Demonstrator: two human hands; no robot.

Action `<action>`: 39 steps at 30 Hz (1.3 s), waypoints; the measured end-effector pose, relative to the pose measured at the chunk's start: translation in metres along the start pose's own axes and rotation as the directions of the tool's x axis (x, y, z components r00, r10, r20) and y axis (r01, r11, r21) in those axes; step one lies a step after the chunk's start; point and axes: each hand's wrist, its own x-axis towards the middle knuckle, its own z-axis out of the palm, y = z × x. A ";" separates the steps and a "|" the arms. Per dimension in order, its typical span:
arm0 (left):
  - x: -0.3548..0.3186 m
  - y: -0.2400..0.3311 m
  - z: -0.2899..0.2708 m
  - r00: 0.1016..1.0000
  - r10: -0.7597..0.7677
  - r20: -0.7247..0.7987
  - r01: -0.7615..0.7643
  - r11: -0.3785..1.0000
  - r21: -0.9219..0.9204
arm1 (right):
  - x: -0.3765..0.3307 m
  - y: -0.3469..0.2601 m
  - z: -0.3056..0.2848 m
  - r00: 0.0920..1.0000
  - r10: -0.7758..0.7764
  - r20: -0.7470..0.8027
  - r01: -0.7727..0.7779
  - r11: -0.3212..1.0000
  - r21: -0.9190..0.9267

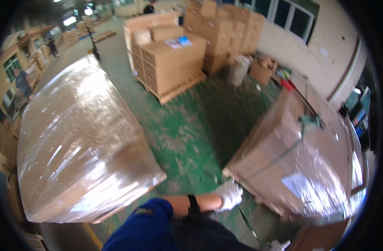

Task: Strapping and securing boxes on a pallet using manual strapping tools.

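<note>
My left hand point(230, 195), in a white glove with a black watch and a blue sleeve behind it, reaches to the lower near corner of the film-wrapped pallet of cartons point(292, 167) on the right. Its fingers curl around a dark packing strap point(250, 226) that runs down toward the bottom edge of the picture. There only a bit of my white-gloved right hand point(279, 245) shows, at the strap's lower end. A green strap point(275, 157) crosses the wrapped load up to a green strapping tool point(312, 121) on its top.
A second big film-wrapped load point(78, 142) stands at the left. Stacked brown cartons on a wooden pallet point(174, 62) stand farther back on the worn green floor point(191, 129). More cartons line the white wall at the right. People stand far off at the left.
</note>
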 end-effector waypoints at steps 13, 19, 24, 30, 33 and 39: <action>0.014 0.064 -0.035 0.853 0.376 0.361 -0.404 0.915 0.002 | 0.064 0.124 -0.087 0.550 0.367 0.750 -0.072 0.916 -0.395; 0.039 0.085 -0.039 0.959 0.278 -0.056 -0.263 0.947 0.186 | 0.114 0.199 -0.084 0.556 0.326 0.764 0.703 0.306 -0.642; 0.037 0.031 -0.030 0.852 -0.006 0.523 0.337 0.772 -0.539 | 0.126 0.168 -0.056 0.709 -0.229 0.667 0.697 0.370 -0.614; 0.052 -0.015 -0.033 0.642 0.071 0.763 0.284 0.903 -0.322 | 0.144 0.179 -0.048 0.891 -0.301 0.340 0.428 0.807 -0.406; 0.082 -0.028 -0.029 0.807 0.210 0.552 -0.144 0.976 -0.161 | 0.141 0.174 -0.042 0.934 -0.200 0.295 0.315 0.850 -0.422; 0.139 -0.118 -0.019 0.899 -0.019 0.437 0.028 0.999 -0.014 | 0.133 0.141 -0.011 0.953 0.144 0.268 0.075 0.742 -0.666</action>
